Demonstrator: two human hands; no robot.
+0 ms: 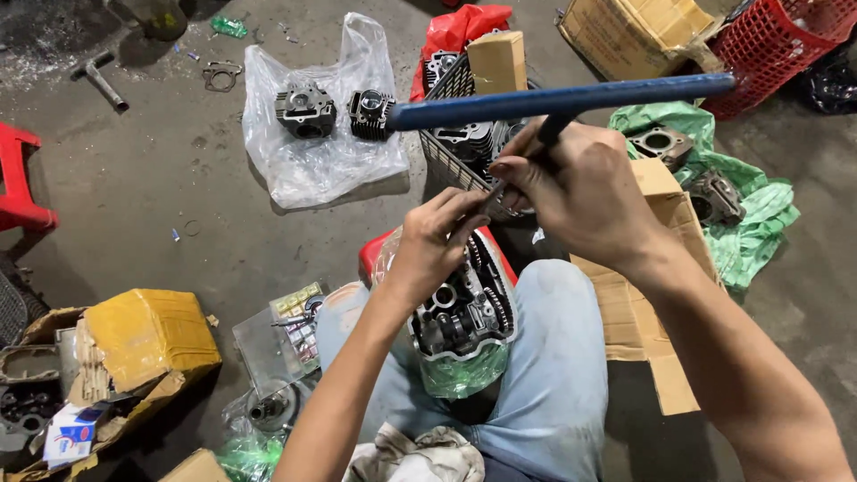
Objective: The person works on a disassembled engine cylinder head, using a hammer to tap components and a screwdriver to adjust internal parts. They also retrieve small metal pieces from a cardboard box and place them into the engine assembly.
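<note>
A grey engine cylinder head (464, 312) rests between my knees, partly in a clear and green plastic bag, over a red stool (370, 254). My right hand (580, 192) grips the shaft of a blue-handled T-shaped wrench (553, 100), whose bar runs across the view above the part. My left hand (437, 241) pinches the lower, thin end of the tool's shaft just above the cylinder head. The tool's tip is hidden by my fingers.
Two engine cylinders (306, 109) lie on a clear plastic sheet on the concrete floor. A wire basket (446, 152) with parts stands behind. Cardboard (638, 312) and green bags with more parts (710, 192) lie to the right; a yellow-taped box (147, 335) is at left.
</note>
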